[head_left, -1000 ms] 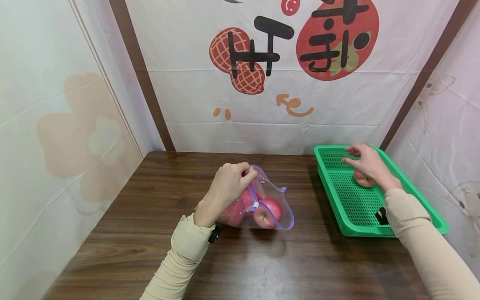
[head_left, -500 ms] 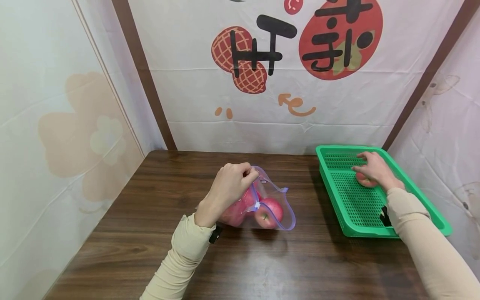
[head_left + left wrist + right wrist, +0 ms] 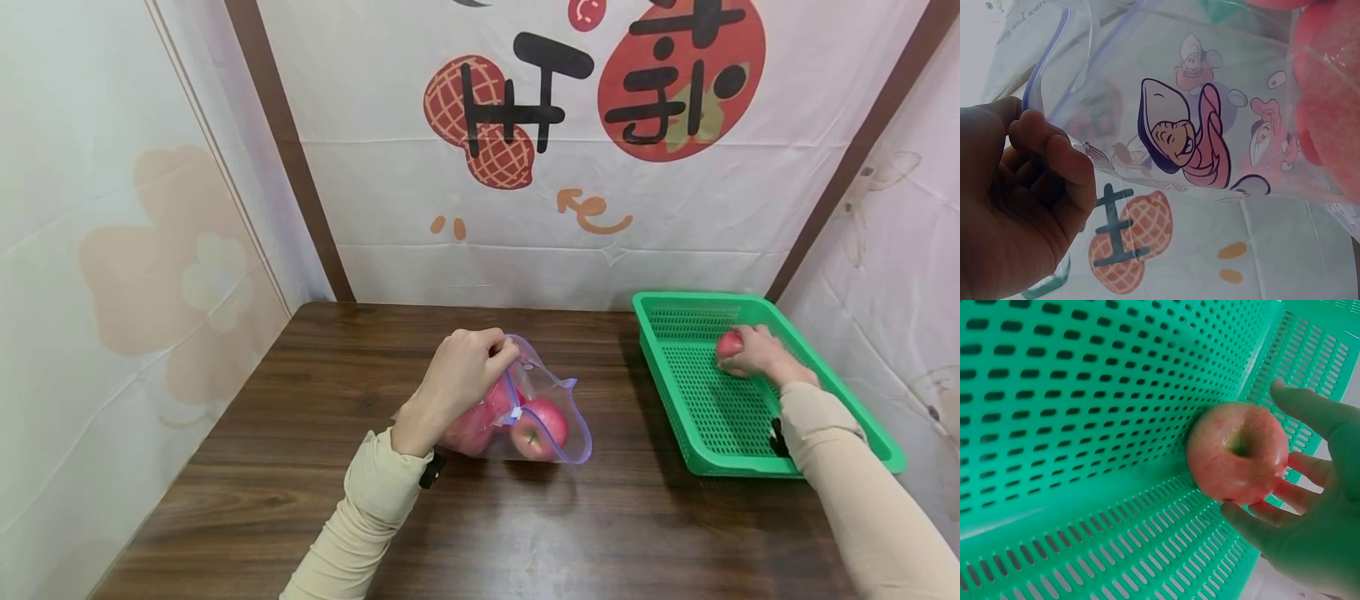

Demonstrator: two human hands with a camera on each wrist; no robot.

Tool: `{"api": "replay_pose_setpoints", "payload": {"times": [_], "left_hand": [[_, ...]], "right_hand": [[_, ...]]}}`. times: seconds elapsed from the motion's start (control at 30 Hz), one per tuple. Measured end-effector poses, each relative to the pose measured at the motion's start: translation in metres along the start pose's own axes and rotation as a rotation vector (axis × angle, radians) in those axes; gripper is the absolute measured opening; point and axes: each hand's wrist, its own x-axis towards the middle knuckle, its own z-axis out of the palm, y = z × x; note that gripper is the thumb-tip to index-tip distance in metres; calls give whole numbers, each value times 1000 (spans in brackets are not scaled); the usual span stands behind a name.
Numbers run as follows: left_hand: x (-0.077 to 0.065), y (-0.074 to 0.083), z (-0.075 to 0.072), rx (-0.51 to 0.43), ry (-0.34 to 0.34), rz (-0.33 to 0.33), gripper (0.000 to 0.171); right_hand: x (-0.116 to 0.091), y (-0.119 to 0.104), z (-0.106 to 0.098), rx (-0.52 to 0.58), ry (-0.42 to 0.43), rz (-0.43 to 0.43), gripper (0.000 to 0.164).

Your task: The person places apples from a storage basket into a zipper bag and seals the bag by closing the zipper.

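Observation:
A clear zip-lock bag [image 3: 1254, 81] with a purple-blue zip edge and cartoon prints lies on the table, its mouth gaping to the right. My left hand [image 3: 461, 379] pinches the top of that mouth between thumb and curled fingers. Several red apples [image 3: 537, 433] sit inside the bag. At the right, my right hand [image 3: 763, 354] reaches into a green plastic basket [image 3: 667, 408]. Its fingers touch one red apple [image 3: 1235, 456] from the side and below in the right wrist view, while the thumb stands apart from the fruit.
The dark wooden table [image 3: 262, 467] carries both bag and basket. Behind it hangs a white printed cloth [image 3: 375, 192], with more cloth panels along both sides. The basket's raised perforated wall [image 3: 1085, 381] stands close beside the apple.
My right hand has come down from above the basket to the apple, fingers now against it. The apple shows more to the hand's left. The left hand keeps its pinch on the bag.

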Motion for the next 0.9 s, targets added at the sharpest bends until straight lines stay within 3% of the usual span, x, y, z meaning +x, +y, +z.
{"api": "replay_pose_setpoints", "payload": {"times": [0.3, 0.9], "left_hand": [[0, 0, 3, 6, -9, -1, 27], [-2, 2, 0, 27, -8, 6, 25]], "right_hand": [[-2, 9, 4, 22, -29, 101, 79], [-10, 6, 3, 21, 0, 102, 70]]}}
